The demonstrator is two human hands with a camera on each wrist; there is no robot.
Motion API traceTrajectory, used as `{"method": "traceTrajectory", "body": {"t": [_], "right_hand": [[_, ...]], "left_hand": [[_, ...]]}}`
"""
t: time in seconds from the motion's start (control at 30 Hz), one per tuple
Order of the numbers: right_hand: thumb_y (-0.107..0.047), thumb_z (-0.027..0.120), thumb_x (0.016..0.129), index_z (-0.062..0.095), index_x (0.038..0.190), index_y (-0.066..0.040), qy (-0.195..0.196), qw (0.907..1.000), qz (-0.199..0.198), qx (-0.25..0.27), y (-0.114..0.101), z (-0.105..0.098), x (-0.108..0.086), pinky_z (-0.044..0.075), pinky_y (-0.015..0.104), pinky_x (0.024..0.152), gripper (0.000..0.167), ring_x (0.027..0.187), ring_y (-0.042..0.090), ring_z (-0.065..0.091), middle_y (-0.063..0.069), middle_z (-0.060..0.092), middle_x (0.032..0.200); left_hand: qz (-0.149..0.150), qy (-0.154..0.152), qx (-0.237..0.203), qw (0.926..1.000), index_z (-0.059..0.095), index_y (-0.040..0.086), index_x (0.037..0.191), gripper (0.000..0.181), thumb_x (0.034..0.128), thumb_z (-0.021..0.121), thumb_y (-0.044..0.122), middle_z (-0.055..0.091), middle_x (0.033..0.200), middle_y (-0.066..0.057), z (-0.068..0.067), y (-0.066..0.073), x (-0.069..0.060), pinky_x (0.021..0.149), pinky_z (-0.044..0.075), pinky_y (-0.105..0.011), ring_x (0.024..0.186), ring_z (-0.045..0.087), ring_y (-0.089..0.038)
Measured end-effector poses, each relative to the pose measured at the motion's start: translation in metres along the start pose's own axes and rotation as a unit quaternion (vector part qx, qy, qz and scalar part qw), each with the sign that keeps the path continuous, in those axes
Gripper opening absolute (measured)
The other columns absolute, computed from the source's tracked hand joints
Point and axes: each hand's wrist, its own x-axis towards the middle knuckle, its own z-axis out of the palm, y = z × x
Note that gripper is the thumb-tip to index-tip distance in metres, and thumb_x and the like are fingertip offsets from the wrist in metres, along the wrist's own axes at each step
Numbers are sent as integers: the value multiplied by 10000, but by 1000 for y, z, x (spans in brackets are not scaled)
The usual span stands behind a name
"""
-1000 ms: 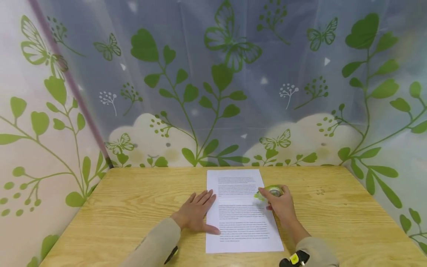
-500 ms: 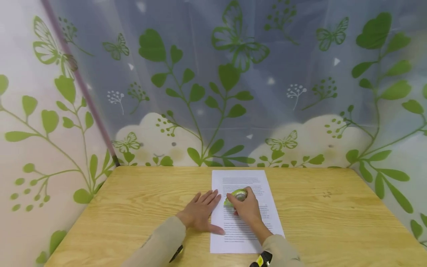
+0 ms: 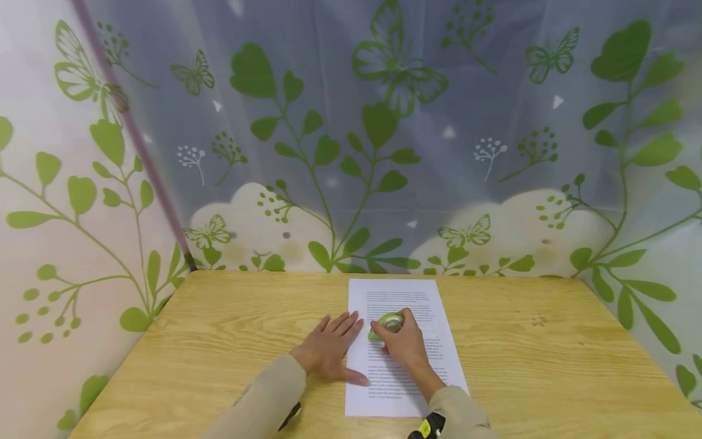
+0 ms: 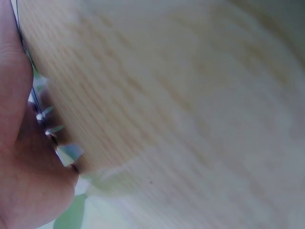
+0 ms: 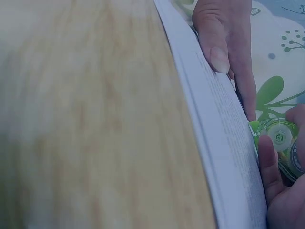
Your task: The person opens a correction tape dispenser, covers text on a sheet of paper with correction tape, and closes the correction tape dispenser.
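A printed sheet of paper (image 3: pixel 359 399) lies on the wooden table, its text in several paragraphs. On its left edge rests my left hand (image 3: pixel 326 349), palm down with fingers spread and the thumb across the lower margin. My right hand (image 3: pixel 408 347) grips a green, see-through correction tape (image 3: pixel 390 322) over the left part of the text, near the middle of the page. Two round reels show inside the correction tape (image 5: pixel 279 133) in the right wrist view. Whether its tip touches the paper is hidden.
The wooden table (image 3: pixel 548 366) extends to both sides of the paper. Behind it hangs a curtain (image 3: pixel 307 122) with green leaves and butterflies, and similar cloth covers both sides. A dark device (image 3: pixel 429 425) is strapped at the right wrist.
My right hand has carried the correction tape leftward from the paper's right edge onto the left part of the text. My left hand stays on the paper's left edge.
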Motion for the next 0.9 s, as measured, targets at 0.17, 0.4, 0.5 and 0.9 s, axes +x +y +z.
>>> {"method": "traceTrajectory", "body": {"t": [0.17,0.4,0.5,0.9], "right_hand": [[-329,744,834,431,1131,-25,-81,9999,-95,-45,0,0,-2,519,282,501,528,489,137,586,111,602,882],[-310,739,846,422,1091,-29,-211,9989,-368,-187,-2,-1,-3,505,277,470,489,473,140,570,96,595,845],[-307,738,848,421,1076,-25,-235,9985,-435,-233,-6,-2,-4,506,278,470,481,472,138,576,98,596,838],[-277,756,832,429,1078,-15,-175,9987,-434,-221,-2,-6,-3,505,271,461,487,472,139,585,104,612,853]], "left_hand": [[-79,-18,-21,10000,164,115,1539,1145,714,458,853,105,1593,-60,-2,2,-1,1132,116,-503,1443,97,-241],[-102,-8,43,9999,157,118,1541,1151,711,439,864,99,1594,-54,-1,1,-1,1134,113,-498,1444,95,-237],[-77,22,48,10000,164,115,1539,1150,711,440,864,108,1592,-60,0,0,-1,1132,118,-503,1443,102,-243],[-63,89,33,9999,179,108,1536,1140,718,463,849,120,1590,-69,1,0,0,1131,127,-502,1440,118,-253]]}}
